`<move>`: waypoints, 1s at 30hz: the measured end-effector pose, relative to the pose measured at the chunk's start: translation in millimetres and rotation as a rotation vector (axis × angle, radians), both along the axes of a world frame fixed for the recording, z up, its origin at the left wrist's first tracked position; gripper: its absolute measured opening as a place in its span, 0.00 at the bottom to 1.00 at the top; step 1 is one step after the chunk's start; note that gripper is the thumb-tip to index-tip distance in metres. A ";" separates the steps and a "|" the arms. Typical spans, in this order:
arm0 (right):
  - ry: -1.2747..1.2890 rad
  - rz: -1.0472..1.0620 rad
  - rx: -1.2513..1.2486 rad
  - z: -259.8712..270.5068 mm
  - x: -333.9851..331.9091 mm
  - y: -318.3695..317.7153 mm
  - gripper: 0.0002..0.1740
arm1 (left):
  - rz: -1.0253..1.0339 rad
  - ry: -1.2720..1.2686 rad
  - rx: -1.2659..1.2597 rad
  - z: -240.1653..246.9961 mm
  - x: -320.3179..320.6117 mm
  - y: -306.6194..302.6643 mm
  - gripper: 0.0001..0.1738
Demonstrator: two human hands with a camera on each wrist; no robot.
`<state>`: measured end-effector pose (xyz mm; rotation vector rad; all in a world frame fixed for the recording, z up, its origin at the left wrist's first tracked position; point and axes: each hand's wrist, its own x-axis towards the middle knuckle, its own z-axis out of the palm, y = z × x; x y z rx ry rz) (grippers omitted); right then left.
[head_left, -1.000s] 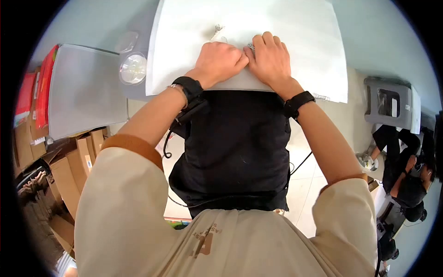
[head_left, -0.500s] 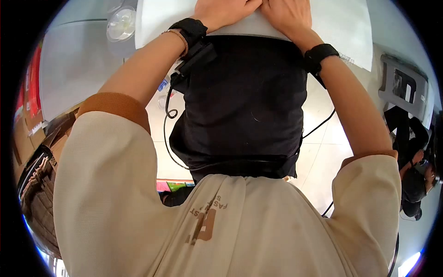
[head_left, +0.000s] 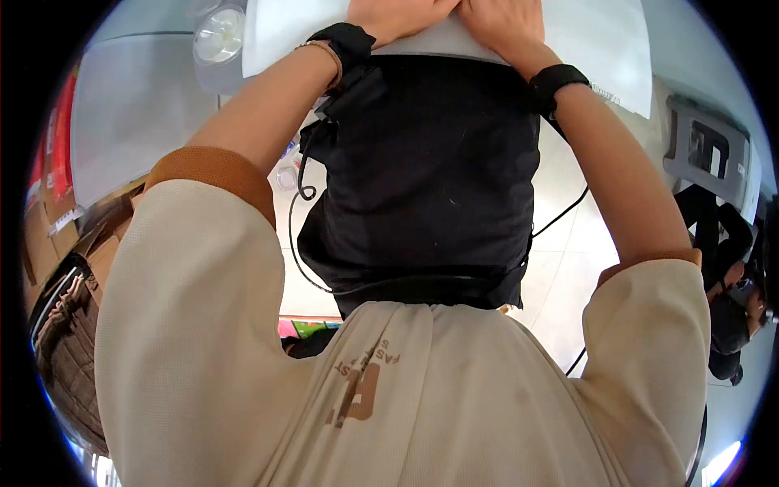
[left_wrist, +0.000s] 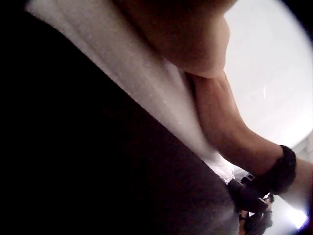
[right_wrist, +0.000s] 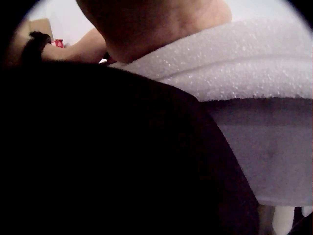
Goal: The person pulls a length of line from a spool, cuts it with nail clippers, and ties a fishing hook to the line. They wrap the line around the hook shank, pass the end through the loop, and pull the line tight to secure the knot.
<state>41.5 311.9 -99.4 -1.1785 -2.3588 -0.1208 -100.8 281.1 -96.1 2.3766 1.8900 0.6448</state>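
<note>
At the top edge of the head view, my left hand (head_left: 398,18) and my right hand (head_left: 505,23) lie close together over the white foam sheet (head_left: 600,49). Their fingers are mostly cut off by the frame, so what they hold or touch is hidden. In the left wrist view the heel of a hand (left_wrist: 195,44) rests along the foam edge (left_wrist: 146,93), with the other forearm beyond. The right wrist view shows the base of my right hand (right_wrist: 161,24) over the thick foam edge (right_wrist: 254,73); no fingertips show.
A clear round container (head_left: 219,36) stands left of the foam. Further left are a grey panel (head_left: 134,114) and cardboard boxes (head_left: 49,243). A grey stool (head_left: 706,150) and a person in black (head_left: 722,235) are at the right. A black cable (head_left: 294,227) hangs by my lap.
The head view has tilted down and closer to my body, so the hands have shifted to the top edge and the small scraps on the foam have left the picture.
</note>
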 end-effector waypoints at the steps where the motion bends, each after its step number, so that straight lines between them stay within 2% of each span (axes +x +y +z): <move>1: -0.002 0.001 -0.009 -0.7 0.2 0.5 0.12 | -0.004 -0.007 0.017 -0.7 -0.1 -0.2 0.22; 3: -0.006 0.006 -0.024 -2.1 0.5 2.7 0.13 | -0.011 -0.008 0.036 -1.8 -1.6 0.3 0.22; 6: 0.084 -0.013 -0.177 -3.5 5.7 13.6 0.15 | -0.024 -0.038 0.050 -1.4 0.0 1.1 0.22; 9: 0.315 -0.026 -0.103 47.7 21.5 -16.9 0.15 | -0.019 -0.076 0.057 -4.1 -6.2 2.8 0.22; 11: 0.242 0.072 -0.185 52.9 33.4 -79.4 0.13 | -0.011 -0.047 0.050 -10.7 -6.1 6.3 0.23; 12: 0.188 0.196 -0.502 62.6 33.2 -113.4 0.15 | -0.023 -0.097 0.048 -3.6 -3.4 2.3 0.23; 13: 0.209 0.381 -0.434 54.4 32.1 -142.8 0.13 | -0.025 -0.090 0.033 -2.8 -2.1 2.1 0.22; 14: 0.125 0.501 -0.438 45.7 33.8 -172.3 0.19 | -0.027 -0.079 0.022 -1.1 -2.9 2.7 0.22; 15: -0.014 0.551 -0.555 47.8 38.4 -196.8 0.27 | -0.029 -0.067 0.010 0.1 -3.8 2.9 0.21; 17: -0.192 0.411 -0.608 34.7 63.3 -214.0 0.30 | -0.036 -0.095 0.007 0.8 -3.6 0.8 0.21; 19: -0.278 0.155 -0.578 42.4 96.8 -213.3 0.29 | -0.036 -0.102 0.000 1.4 -4.8 -2.2 0.20; 21: -0.046 -0.328 -0.481 23.3 148.8 -233.1 0.30 | -0.047 -0.092 -0.002 4.3 -4.6 -2.3 0.20; 23: -0.071 -0.473 -0.404 19.3 181.3 -244.7 0.32 | -0.017 -0.042 -0.008 6.7 -3.6 -1.8 0.20; 25: 0.083 -0.374 -0.505 30.5 150.8 -241.5 0.31 | -0.016 -0.014 -0.021 6.2 4.2 -2.9 0.20; 28: 0.208 0.170 -0.536 40.7 69.3 -215.7 0.32 | -0.018 -0.001 0.000 5.2 0.9 -2.3 0.20; 30: 0.024 0.363 -0.435 28.8 25.6 -213.4 0.30 | -0.050 -0.004 0.014 4.1 -2.6 -5.5 0.19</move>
